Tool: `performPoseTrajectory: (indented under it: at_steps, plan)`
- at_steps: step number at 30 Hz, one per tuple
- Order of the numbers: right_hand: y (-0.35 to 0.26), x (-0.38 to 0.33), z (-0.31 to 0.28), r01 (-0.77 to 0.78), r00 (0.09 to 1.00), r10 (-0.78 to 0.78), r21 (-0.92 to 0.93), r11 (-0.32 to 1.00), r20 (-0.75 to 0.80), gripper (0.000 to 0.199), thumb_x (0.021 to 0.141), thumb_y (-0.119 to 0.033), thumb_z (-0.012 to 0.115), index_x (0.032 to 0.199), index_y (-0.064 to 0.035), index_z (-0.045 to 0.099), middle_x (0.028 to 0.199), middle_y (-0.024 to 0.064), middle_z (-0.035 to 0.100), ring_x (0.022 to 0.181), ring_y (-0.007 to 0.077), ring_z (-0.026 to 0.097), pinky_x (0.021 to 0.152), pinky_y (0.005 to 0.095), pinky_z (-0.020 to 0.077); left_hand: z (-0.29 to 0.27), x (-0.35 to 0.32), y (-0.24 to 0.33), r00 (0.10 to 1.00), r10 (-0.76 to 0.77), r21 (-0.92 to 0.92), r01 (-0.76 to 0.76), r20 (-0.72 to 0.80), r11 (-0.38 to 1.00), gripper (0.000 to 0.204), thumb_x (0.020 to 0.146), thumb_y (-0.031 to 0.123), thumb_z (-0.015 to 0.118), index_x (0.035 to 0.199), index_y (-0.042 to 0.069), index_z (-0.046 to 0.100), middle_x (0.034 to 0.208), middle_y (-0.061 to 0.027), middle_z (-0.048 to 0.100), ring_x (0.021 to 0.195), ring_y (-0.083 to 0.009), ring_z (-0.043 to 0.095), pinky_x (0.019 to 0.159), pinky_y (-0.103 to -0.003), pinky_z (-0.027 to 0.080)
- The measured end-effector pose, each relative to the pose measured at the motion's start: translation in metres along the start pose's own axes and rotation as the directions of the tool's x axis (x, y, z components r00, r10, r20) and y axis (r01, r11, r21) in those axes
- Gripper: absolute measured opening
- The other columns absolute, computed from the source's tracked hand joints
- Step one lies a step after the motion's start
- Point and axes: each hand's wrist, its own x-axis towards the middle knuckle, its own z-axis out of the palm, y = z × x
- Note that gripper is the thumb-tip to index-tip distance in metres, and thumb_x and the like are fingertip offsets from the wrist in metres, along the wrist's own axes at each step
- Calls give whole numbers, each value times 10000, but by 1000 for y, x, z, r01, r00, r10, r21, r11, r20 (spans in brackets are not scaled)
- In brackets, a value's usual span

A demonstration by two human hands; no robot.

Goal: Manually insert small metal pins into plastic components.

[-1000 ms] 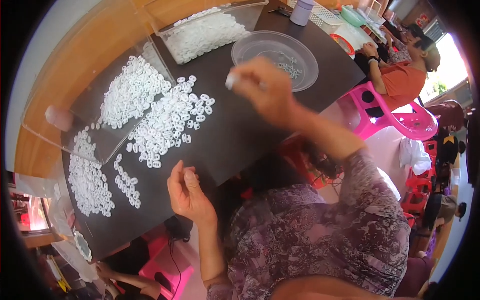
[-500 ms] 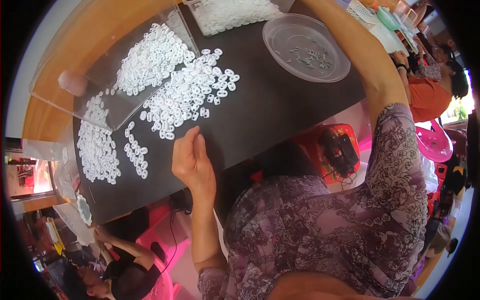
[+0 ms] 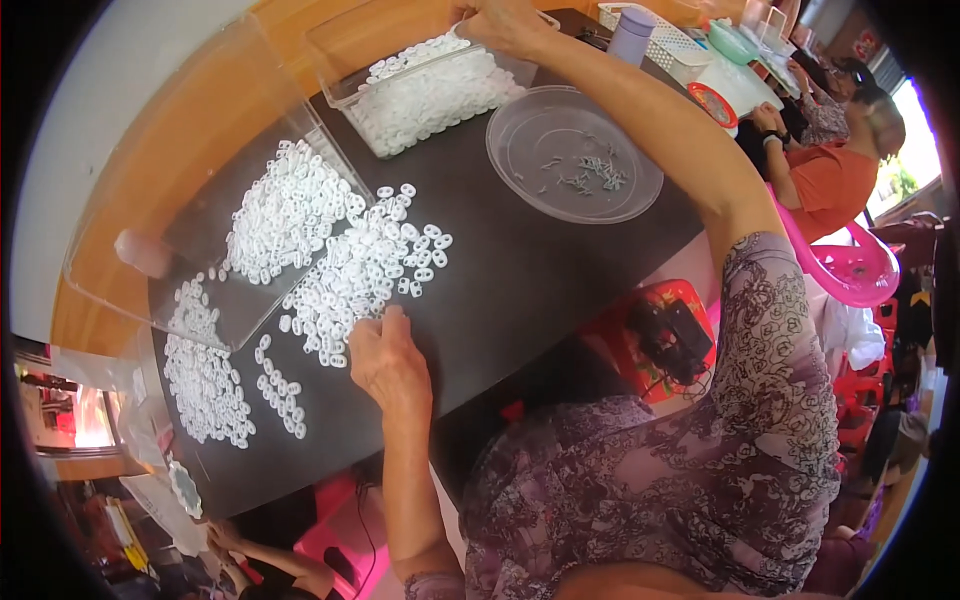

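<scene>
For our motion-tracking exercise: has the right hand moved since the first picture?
Yes. Against the round clear dish, the right hand went from overlapping its lower left to beyond it, up the picture, at the clear box.

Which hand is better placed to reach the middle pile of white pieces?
Likely the left hand: it's at the near edge of the white pile, while the right hand is at the clear bin.
</scene>
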Motion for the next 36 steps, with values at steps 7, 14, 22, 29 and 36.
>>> performPoseTrajectory:
  at_steps: [7,14,22,29,36]
  plan:
    - [8,25,29,2,999,0,-49,999,47,139,632,-95,601,733,-26,666,739,228,618,722,367,618,649,450,485,3,1,-5,994,-15,-138,-1,-110,990,82,721,34,634,763,84,586,671,-77,475,649,-262,511,548,-371,417]
    - [-1,13,8,156,965,-196,-217,964,-177,136,682,-111,567,736,1,623,734,244,595,737,409,589,629,477,460,-3,4,-3,969,-20,-228,-37,-245,973,165,707,-79,643,832,19,599,722,-109,565,660,-274,556,588,-349,455]
    - [-2,-135,-47,-127,908,73,105,986,413,108,664,-60,620,764,-59,662,721,97,641,672,221,614,602,326,470,0,-10,-5,956,-215,-600,56,-197,798,111,832,-68,557,937,-45,584,801,-61,565,684,-120,523,606,-229,449]
    - [11,-177,-24,-29,940,3,71,997,342,76,657,-104,614,722,-90,651,702,98,627,734,298,593,643,416,455,-19,-20,35,919,-361,-824,325,158,465,191,869,150,605,978,-5,581,782,-21,566,637,-59,511,532,-169,401]
    - [6,-165,4,4,931,-31,76,997,362,73,680,-136,605,704,-69,620,673,141,589,727,350,565,633,463,433,-5,-26,47,900,-328,-796,416,288,440,159,861,114,609,952,-16,594,760,-31,585,638,-69,530,569,-180,433]
